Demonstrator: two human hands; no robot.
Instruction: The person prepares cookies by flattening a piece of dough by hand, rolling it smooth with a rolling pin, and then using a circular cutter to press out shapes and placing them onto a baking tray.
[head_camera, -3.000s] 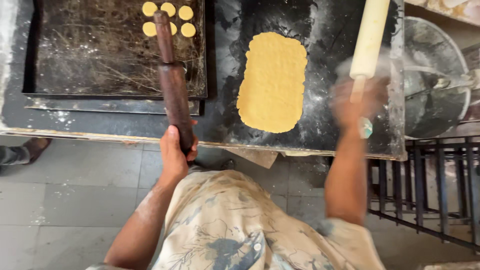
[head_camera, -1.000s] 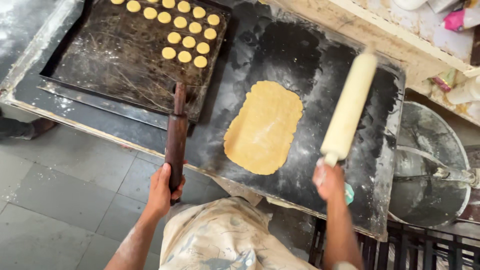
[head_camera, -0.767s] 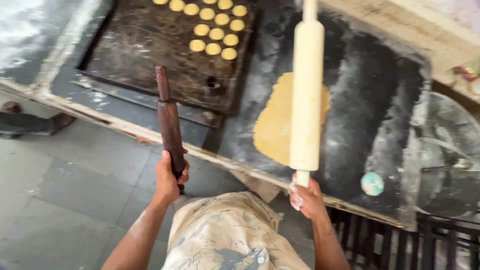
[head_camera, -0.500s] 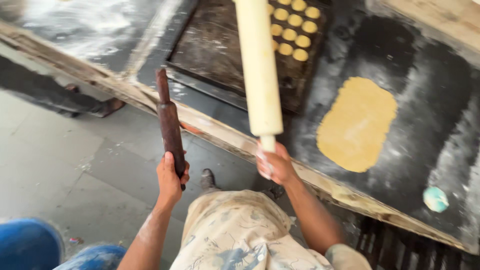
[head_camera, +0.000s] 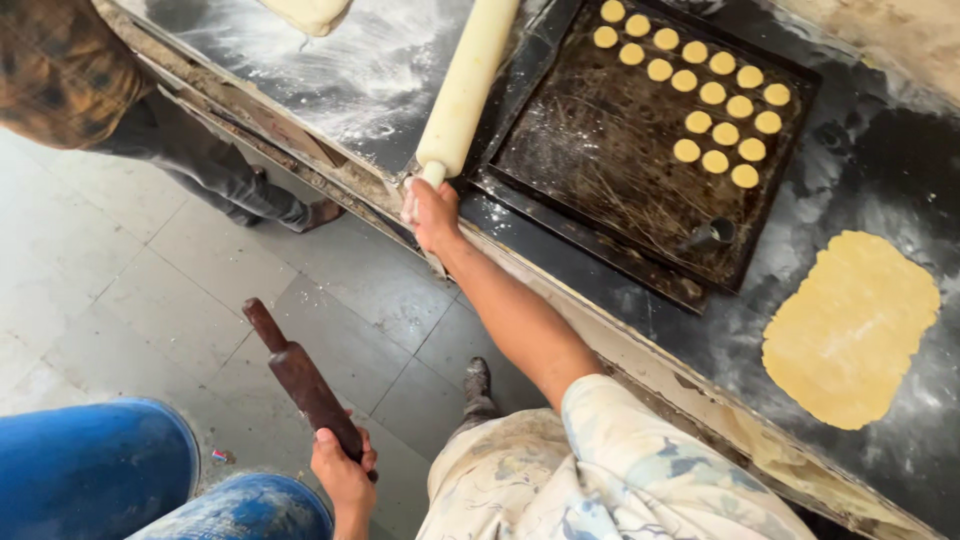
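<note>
Pale rolling pin (head_camera: 467, 82) swung left; tray (head_camera: 590, 180) holds fourteen discs (head_camera: 714, 92).

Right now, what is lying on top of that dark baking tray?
On the dark baking tray lie rows of small round dough discs and a small round cutter. What lies beneath the tray is hidden.

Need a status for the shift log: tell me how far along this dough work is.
Done: fourteen small dough rounds sit cut on the dark baking tray.

In hand: the right hand grips a pale rolling pin over the floured table; the left hand holds a dark rolling pin over the floor.

Left: the rolled dough sheet lies uncut, and much of the tray is bare.
</note>
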